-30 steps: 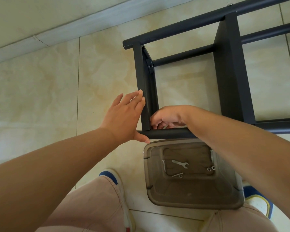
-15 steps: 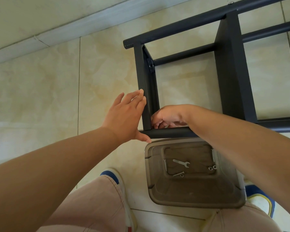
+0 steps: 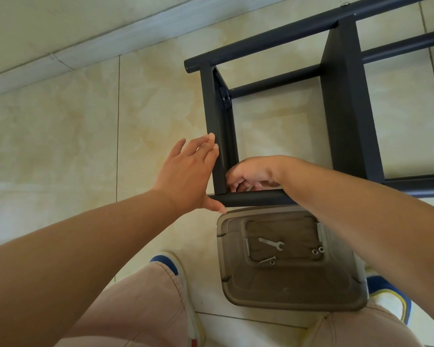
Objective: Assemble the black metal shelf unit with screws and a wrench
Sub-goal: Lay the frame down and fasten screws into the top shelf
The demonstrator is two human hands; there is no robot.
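Beige floor tiles under everything, shelf frame [image 3: 346,101] lying on its side in front of me. Left hand [image 3: 188,176] is flat, fingers straight, pressed against the end bar with my thumb under the near tube [image 3: 256,198]. Right hand [image 3: 253,175] is curled inside the corner, pinching something I can't make out, probably a screw. Wrench [image 3: 271,243] and spare screws [image 3: 267,260] sit in the brown tray [image 3: 286,294] below. If the bar shifts, holes misalign and the screw drops or cross-threads.
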